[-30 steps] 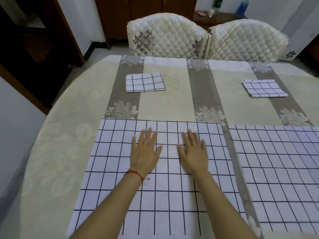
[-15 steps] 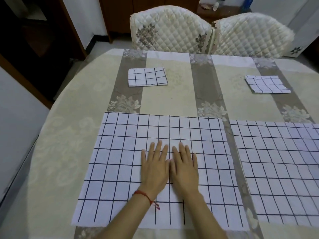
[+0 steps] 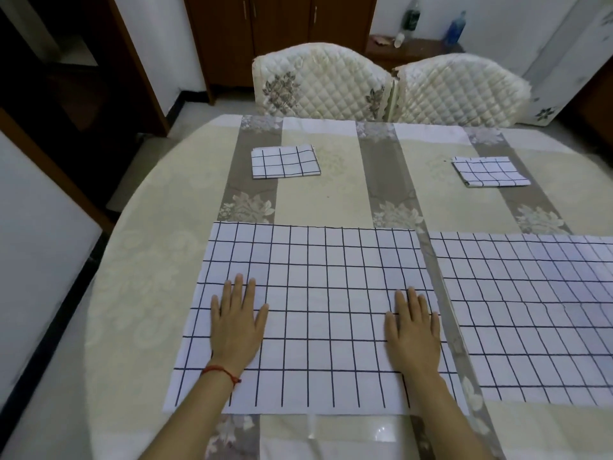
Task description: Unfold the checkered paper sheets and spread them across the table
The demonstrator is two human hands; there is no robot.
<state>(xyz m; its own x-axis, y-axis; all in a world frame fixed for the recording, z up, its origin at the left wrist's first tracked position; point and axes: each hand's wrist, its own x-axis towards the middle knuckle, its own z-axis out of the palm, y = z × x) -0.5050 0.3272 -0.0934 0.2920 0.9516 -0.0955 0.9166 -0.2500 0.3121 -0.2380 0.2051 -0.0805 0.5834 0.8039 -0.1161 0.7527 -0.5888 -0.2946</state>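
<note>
A large unfolded white sheet with a dark grid (image 3: 318, 293) lies flat on the table in front of me. My left hand (image 3: 237, 323) rests palm down near its left edge, fingers spread, a red string on the wrist. My right hand (image 3: 413, 333) lies flat near the sheet's right edge. A second unfolded checkered sheet (image 3: 530, 313) lies to the right, a narrow gap between the two. Two folded checkered sheets sit farther back: one at the left (image 3: 285, 162), one at the right (image 3: 489, 172).
The round table (image 3: 132, 277) has a cream and grey floral striped cover. Two quilted chairs (image 3: 318, 84) (image 3: 461, 91) stand at its far side. A wooden cabinet and a side shelf with bottles (image 3: 454, 28) are behind them. A dark doorway is at the left.
My hands were side by side at the middle of the sheet; they have slid apart, left hand to the left edge, right hand to the right edge. The camera view tilted up.
</note>
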